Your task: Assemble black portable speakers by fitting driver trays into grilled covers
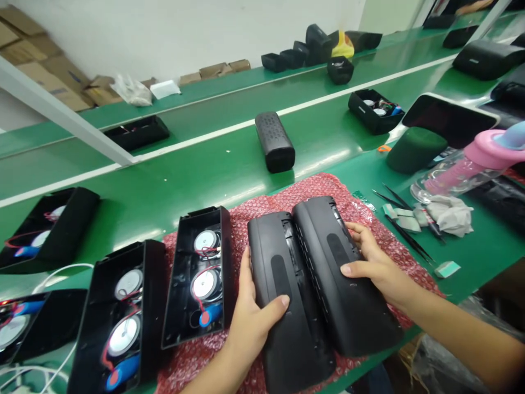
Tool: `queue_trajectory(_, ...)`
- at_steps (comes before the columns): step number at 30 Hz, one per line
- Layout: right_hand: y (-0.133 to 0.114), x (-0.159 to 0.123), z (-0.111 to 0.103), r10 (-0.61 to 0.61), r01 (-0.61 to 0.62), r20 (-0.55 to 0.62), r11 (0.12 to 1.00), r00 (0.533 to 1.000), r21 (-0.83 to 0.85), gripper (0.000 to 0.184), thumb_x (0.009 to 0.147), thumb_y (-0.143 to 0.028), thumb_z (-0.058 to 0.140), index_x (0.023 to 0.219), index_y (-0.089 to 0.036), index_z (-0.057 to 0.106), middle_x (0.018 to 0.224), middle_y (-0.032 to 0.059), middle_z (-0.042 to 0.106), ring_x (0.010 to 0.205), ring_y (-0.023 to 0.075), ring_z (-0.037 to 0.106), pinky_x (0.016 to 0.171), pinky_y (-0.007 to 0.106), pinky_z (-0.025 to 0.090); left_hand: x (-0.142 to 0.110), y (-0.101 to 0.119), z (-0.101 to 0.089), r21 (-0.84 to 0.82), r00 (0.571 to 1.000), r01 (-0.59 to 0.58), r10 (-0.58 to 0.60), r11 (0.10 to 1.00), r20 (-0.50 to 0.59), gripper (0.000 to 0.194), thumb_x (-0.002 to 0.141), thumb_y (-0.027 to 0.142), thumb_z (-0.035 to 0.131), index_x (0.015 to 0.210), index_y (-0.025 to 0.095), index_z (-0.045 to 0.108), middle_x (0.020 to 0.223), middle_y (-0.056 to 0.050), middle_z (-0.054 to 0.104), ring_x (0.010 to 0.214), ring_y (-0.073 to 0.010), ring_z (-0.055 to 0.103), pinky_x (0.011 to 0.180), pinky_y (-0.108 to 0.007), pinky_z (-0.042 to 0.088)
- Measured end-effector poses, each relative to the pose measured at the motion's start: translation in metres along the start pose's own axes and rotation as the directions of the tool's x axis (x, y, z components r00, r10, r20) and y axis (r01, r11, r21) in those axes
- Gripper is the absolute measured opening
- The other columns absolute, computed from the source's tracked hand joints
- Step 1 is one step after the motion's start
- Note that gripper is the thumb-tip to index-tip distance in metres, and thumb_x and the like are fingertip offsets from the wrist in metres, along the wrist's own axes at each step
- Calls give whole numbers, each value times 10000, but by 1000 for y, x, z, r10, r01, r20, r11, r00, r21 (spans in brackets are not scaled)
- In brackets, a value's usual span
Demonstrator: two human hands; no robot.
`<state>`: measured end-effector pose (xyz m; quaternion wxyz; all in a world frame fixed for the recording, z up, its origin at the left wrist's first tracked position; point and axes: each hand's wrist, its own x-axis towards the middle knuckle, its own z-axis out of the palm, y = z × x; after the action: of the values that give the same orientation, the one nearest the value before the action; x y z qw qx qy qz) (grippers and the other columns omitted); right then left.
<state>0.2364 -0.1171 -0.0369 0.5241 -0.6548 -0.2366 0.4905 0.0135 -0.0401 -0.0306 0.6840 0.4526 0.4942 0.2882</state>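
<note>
Two long black plastic housing covers [266,241] lie side by side on red bubble wrap [328,186], each with a dark rounded strip on top. My left hand [258,312] grips the left cover, thumb on its upper face and fingers along its outer side. Around the right-hand cover [348,306] my right hand [369,260] is closed, its thumb on top and fingertips at the far edge. Left of my hands stands an open speaker housing [174,306] with two round speaker drivers [205,284], red wires and a blue cylindrical battery [210,316].
More open housings [156,306] stand at left. A closed black speaker [274,142] sits on the green belt [197,180]. To the right are tweezers [410,243], crumpled tissue [451,216], a pink-lidded bottle [455,169], a phone [449,120] and a dark green cylinder [416,150].
</note>
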Motion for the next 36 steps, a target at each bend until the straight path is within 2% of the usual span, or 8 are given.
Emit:
queue_trajectory(4,2,2,-1,23,-27,71,998,997,50,875,560,-336,661,1341,-312,269,1392,89,398,1187,297,520,833,391,519,-1,3,2,0,1000,27,-27,1000,-7,1167,582,392,836,1510,321,132,1520,-59,350,1312,-326,443,1093,-399,386)
queue_trajectory(8,3,3,-5,17,-20,144,1000,989,21,903,602,-351,661,1387,-318,216,1401,99,429,1186,297,547,844,398,535,-1,1,0,9,1000,27,-27,1000,13,1175,604,399,826,1518,300,95,1506,-77,373,1316,-327,439,1068,-387,418)
queue_trajectory(13,5,4,-7,-5,10,104,999,995,-48,869,629,-386,690,1384,-319,265,1410,99,450,1202,317,545,814,400,557,0,-2,-1,3,1000,1,-2,1000,29,1139,628,406,809,1518,301,105,1505,-76,374,1321,-338,428,1046,-395,445)
queue_trajectory(20,6,2,-7,-57,61,94,997,994,-50,828,651,-379,724,1370,-347,314,1386,87,476,1203,313,544,828,396,555,-1,-1,2,-5,1000,-11,11,1000,-3,1087,634,352,794,1511,300,154,1508,-56,371,1349,-317,394,1034,-353,457)
queue_trajectory(24,3,1,-5,-68,74,89,996,994,-57,847,644,-416,723,1372,-336,297,1395,87,466,1233,311,518,884,408,533,-2,-5,0,38,996,-52,55,998,-68,1015,626,361,813,1478,334,262,1513,-19,365,1362,-321,373,1025,-348,466)
queue_trajectory(28,-1,2,-3,-57,62,109,997,992,-36,845,637,-357,702,1364,-314,273,1424,81,424,1281,288,466,971,412,481,-1,-4,0,111,994,-30,41,993,-99,972,618,394,820,1446,380,311,1492,5,399,1342,-312,404,993,-337,493)
queue_trajectory(30,-2,2,-2,-61,63,120,998,991,-14,853,631,-315,695,1364,-305,259,1438,81,399,1300,276,439,1008,416,449,-1,0,3,112,992,-12,26,994,-120,980,599,409,826,1441,369,325,1474,-8,426,1325,-318,426,1022,-358,472)
queue_trajectory(36,-6,2,0,-59,53,131,997,990,55,811,637,-255,697,1330,-296,278,1440,67,380,1328,262,389,1076,439,362,-5,18,17,61,983,91,-80,994,-164,1021,626,386,807,1481,323,252,1470,-40,428,1309,-345,436,1144,-499,282)
